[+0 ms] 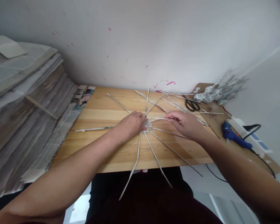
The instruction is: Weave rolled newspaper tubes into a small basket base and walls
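Observation:
A small round woven base (148, 126) of rolled newspaper tubes lies on the wooden table (102, 109), its long spokes fanning out all round, some past the front edge. My left hand (135, 122) is closed over the left side of the base, fingertips pressed on its upper rim and partly hidden. To the right, my right hand (178, 121) pinches a paper tube (157, 118) between thumb and fingers. That tube runs leftward to the top of the base. One spoke (94, 128) points left from beneath my left hand.
Loose paper tubes (175, 102) lie behind my right hand, with black scissors (192, 105) beside them. Further right are a blue glue gun (234, 135), a white power strip (253, 137) and silvery bundles (208, 94). A tall newspaper stack (30, 102) stands left; a wall rises behind.

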`<control>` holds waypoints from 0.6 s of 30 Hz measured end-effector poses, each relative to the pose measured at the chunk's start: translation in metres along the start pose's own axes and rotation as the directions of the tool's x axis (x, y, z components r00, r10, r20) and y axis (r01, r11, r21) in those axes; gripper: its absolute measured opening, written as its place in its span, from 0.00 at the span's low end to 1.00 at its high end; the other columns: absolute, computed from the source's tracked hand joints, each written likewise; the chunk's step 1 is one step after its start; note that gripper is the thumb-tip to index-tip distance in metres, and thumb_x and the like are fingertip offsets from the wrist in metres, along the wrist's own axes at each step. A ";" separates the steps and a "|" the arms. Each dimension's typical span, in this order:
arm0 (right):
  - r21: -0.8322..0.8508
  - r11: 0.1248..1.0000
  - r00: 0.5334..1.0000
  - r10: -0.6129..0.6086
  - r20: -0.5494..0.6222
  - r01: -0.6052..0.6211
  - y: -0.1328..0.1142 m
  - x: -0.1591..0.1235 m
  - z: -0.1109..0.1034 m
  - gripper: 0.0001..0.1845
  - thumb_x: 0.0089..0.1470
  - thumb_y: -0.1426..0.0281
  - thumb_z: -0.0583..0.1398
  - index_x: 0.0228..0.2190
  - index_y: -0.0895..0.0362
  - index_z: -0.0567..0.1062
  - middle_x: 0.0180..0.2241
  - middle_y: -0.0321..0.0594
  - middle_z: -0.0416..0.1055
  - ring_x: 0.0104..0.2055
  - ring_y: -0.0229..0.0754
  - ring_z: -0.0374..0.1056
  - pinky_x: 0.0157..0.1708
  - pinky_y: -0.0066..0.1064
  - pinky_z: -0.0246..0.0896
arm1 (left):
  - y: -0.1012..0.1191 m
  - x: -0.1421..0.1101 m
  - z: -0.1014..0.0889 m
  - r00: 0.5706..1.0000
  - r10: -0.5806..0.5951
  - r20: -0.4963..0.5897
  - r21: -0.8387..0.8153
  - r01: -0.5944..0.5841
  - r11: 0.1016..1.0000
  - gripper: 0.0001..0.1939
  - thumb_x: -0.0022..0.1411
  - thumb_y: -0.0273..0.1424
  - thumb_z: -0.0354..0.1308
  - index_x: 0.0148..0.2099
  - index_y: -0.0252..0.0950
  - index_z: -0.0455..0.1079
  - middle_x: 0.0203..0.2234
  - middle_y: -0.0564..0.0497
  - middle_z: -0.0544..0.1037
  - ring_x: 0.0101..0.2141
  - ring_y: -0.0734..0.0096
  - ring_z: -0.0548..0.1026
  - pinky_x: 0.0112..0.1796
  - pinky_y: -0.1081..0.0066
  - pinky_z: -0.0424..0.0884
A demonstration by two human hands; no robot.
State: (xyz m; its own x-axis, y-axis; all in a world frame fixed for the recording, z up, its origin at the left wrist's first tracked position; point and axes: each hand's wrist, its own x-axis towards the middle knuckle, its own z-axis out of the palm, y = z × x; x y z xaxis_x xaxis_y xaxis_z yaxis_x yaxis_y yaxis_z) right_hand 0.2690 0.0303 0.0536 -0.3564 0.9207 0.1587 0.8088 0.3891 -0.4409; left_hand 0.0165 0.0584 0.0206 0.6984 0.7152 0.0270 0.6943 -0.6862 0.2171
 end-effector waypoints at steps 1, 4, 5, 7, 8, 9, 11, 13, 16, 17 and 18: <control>-0.044 0.998 0.999 -0.052 -0.014 0.051 0.005 0.007 0.003 0.11 0.61 0.68 0.56 0.38 0.56 0.78 0.38 0.45 0.80 0.40 0.46 0.74 0.41 0.37 0.63 | 0.000 0.000 0.000 1.000 0.000 0.007 0.001 0.000 1.000 0.17 0.66 0.34 0.58 0.55 0.32 0.72 0.43 0.44 0.76 0.47 0.62 0.71 0.51 0.67 0.65; -0.064 0.989 0.991 -0.133 -0.018 0.131 0.017 0.026 0.016 0.10 0.59 0.70 0.56 0.36 0.57 0.79 0.36 0.44 0.79 0.39 0.46 0.73 0.42 0.37 0.63 | 0.000 0.000 0.000 1.000 -0.002 0.001 0.002 0.002 1.000 0.17 0.66 0.34 0.58 0.55 0.33 0.71 0.43 0.44 0.75 0.48 0.62 0.71 0.51 0.67 0.64; -0.059 0.988 0.989 -0.146 -0.026 0.144 0.020 0.029 0.021 0.10 0.59 0.71 0.57 0.35 0.57 0.79 0.35 0.44 0.79 0.39 0.46 0.72 0.43 0.37 0.62 | 0.000 0.000 0.001 1.000 -0.006 -0.002 -0.001 0.006 1.000 0.17 0.66 0.34 0.58 0.55 0.33 0.72 0.43 0.45 0.75 0.48 0.62 0.71 0.51 0.67 0.64; -0.044 0.987 0.987 -0.155 -0.052 0.153 0.023 0.032 0.031 0.10 0.58 0.71 0.57 0.35 0.57 0.79 0.35 0.44 0.79 0.39 0.46 0.71 0.43 0.38 0.62 | 0.001 0.000 0.001 1.000 -0.014 0.000 -0.009 0.014 1.000 0.16 0.66 0.34 0.58 0.54 0.34 0.72 0.43 0.45 0.76 0.48 0.62 0.71 0.51 0.66 0.65; -0.038 0.988 0.986 -0.152 -0.066 0.150 0.024 0.032 0.034 0.10 0.58 0.72 0.57 0.35 0.57 0.79 0.35 0.44 0.79 0.40 0.46 0.71 0.43 0.38 0.62 | 0.001 0.000 0.000 1.000 -0.017 0.004 -0.013 0.017 1.000 0.16 0.66 0.34 0.59 0.54 0.34 0.72 0.43 0.45 0.76 0.48 0.62 0.71 0.51 0.66 0.65; -0.035 0.989 0.986 -0.149 -0.080 0.146 0.025 0.031 0.037 0.10 0.59 0.72 0.57 0.35 0.56 0.79 0.35 0.44 0.79 0.40 0.46 0.71 0.43 0.38 0.62 | 0.001 0.000 0.000 1.000 -0.022 0.008 -0.017 0.022 1.000 0.16 0.66 0.34 0.59 0.54 0.34 0.72 0.43 0.45 0.76 0.48 0.62 0.71 0.51 0.66 0.65; -0.041 0.989 0.985 -0.146 -0.090 0.142 0.026 0.028 0.039 0.09 0.59 0.71 0.57 0.34 0.56 0.80 0.35 0.43 0.79 0.39 0.46 0.71 0.44 0.39 0.62 | 0.002 0.000 -0.002 0.999 -0.029 0.014 -0.023 0.030 0.999 0.16 0.66 0.34 0.59 0.54 0.33 0.72 0.43 0.45 0.76 0.48 0.62 0.71 0.51 0.66 0.66; -0.047 0.988 0.985 -0.148 -0.091 0.144 0.027 0.025 0.039 0.10 0.60 0.71 0.57 0.34 0.56 0.80 0.34 0.43 0.79 0.39 0.46 0.72 0.45 0.39 0.61 | 0.003 0.000 -0.003 0.999 -0.036 0.022 -0.026 0.037 0.999 0.16 0.66 0.34 0.59 0.54 0.33 0.72 0.44 0.45 0.76 0.48 0.62 0.71 0.51 0.66 0.66; -0.047 0.989 0.986 -0.146 -0.083 0.142 0.029 0.025 0.039 0.11 0.61 0.71 0.57 0.36 0.55 0.80 0.35 0.44 0.80 0.40 0.46 0.72 0.46 0.41 0.61 | 0.003 0.000 -0.002 0.999 -0.044 0.027 -0.030 0.044 0.999 0.16 0.66 0.34 0.59 0.53 0.33 0.72 0.44 0.45 0.76 0.49 0.62 0.71 0.52 0.66 0.65; -0.046 0.989 0.986 -0.145 -0.080 0.141 0.029 0.025 0.038 0.11 0.61 0.71 0.57 0.36 0.55 0.81 0.36 0.44 0.80 0.40 0.46 0.72 0.46 0.41 0.61 | 0.003 0.000 -0.002 0.999 -0.046 0.025 -0.031 0.047 0.998 0.16 0.66 0.34 0.59 0.53 0.33 0.72 0.44 0.45 0.76 0.49 0.62 0.71 0.52 0.66 0.65; -0.044 0.989 0.987 -0.143 -0.076 0.140 0.030 0.026 0.038 0.12 0.61 0.71 0.56 0.37 0.55 0.81 0.36 0.44 0.80 0.41 0.47 0.72 0.46 0.41 0.61 | 0.002 0.000 -0.001 0.999 -0.047 0.020 -0.033 0.048 0.998 0.15 0.66 0.34 0.59 0.53 0.33 0.72 0.44 0.45 0.75 0.49 0.62 0.71 0.52 0.66 0.65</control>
State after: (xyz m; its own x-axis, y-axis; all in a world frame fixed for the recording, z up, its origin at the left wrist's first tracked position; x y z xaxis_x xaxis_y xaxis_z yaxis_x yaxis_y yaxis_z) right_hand 0.2659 0.0643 0.0106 -0.4319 0.8550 0.2871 0.7709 0.5152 -0.3746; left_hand 0.0179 0.0572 0.0221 0.6681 0.7440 -0.0033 0.7210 -0.6464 0.2499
